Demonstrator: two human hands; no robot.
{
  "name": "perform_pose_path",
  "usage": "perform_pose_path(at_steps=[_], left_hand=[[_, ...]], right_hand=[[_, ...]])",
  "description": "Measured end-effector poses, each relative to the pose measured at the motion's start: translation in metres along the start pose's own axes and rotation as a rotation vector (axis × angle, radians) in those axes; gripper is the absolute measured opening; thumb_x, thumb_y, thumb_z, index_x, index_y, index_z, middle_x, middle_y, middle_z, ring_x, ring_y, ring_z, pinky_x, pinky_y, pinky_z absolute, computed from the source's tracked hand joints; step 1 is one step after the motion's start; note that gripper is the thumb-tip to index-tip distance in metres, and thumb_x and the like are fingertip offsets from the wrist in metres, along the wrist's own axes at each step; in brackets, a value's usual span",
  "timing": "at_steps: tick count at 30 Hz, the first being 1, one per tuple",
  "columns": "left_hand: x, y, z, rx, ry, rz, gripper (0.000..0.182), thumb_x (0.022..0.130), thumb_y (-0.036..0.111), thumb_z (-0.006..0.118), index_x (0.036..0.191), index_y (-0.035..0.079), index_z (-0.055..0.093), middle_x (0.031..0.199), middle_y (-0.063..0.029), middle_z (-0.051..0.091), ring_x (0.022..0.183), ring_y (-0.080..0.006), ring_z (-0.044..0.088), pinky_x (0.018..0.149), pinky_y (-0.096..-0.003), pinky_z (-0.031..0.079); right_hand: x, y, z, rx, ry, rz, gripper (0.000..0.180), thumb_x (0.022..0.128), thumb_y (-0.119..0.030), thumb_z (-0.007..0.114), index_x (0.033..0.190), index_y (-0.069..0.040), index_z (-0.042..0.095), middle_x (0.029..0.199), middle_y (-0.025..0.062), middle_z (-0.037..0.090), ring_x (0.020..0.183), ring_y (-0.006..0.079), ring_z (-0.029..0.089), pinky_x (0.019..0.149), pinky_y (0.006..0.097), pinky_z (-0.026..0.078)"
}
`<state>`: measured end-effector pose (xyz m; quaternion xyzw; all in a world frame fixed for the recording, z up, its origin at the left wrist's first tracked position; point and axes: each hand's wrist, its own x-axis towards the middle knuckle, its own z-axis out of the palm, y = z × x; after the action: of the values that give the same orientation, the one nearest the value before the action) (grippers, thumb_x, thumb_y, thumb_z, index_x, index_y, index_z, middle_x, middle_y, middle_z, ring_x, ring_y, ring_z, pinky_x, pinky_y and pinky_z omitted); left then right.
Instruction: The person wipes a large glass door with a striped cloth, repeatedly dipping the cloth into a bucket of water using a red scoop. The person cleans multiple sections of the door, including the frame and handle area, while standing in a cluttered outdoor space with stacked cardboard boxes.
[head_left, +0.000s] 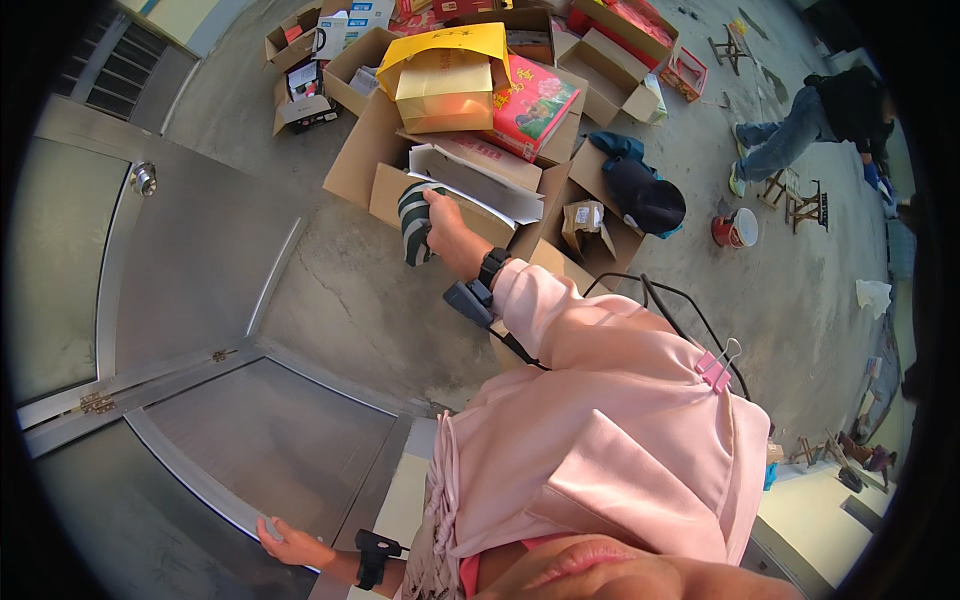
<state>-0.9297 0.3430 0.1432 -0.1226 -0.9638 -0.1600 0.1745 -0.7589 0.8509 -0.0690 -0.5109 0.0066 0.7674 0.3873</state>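
Observation:
My right hand grips a dark green and white striped cloth item, beside the front flap of a large open cardboard box. In that box a yellow paper bag sits next to a red printed carton. White foam-like sheets stand at the box's near side. At the lower left, my left hand has curled fingers over the metal-framed door panel. Something small and grey shows at its fingertips; whether it is held or part of the frame is unclear.
More open cartons crowd the concrete floor ahead. A dark cap lies over a box on the right. Farther right, a person bends near folding stools and a red bucket. A metal door stands at left.

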Motion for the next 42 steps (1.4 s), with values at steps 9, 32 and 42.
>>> perform_pose_path(at_steps=[9,32,42], left_hand=[[0.029,0.232,0.153,-0.944,-0.972,-0.003,0.051,0.087,0.007,0.058,0.135,0.0,0.045,0.135,-0.0194,0.047,0.122,-0.0264,0.048,0.103,-0.0354,0.038],[-0.077,0.256,0.179,-1.605,-1.413,-0.37,0.05,0.073,0.014,0.065,0.122,0.003,0.056,0.113,-0.0111,0.062,0.104,-0.0259,0.06,0.091,-0.0377,0.048],[-0.113,0.327,0.126,-1.707,-1.579,-0.361,0.043,0.082,0.015,0.058,0.123,0.003,0.055,0.117,-0.0145,0.061,0.107,-0.0307,0.06,0.093,-0.045,0.049]], right_hand=[[-0.069,-0.07,0.082,-0.089,-0.304,0.088,0.015,0.094,-0.016,0.05,0.103,-0.005,0.054,0.093,0.0102,0.062,0.08,0.0231,0.063,0.067,0.0417,0.052],[-0.178,-0.043,-0.081,-0.752,-0.43,-0.225,0.033,0.089,-0.034,0.062,0.109,-0.008,0.064,0.095,0.0046,0.065,0.086,0.0155,0.059,0.069,0.0326,0.048],[-0.152,-0.091,-0.122,-1.034,-0.579,-0.589,0.069,0.087,-0.056,0.058,0.136,-0.008,0.047,0.133,0.0099,0.052,0.121,0.0229,0.05,0.099,0.037,0.042]])
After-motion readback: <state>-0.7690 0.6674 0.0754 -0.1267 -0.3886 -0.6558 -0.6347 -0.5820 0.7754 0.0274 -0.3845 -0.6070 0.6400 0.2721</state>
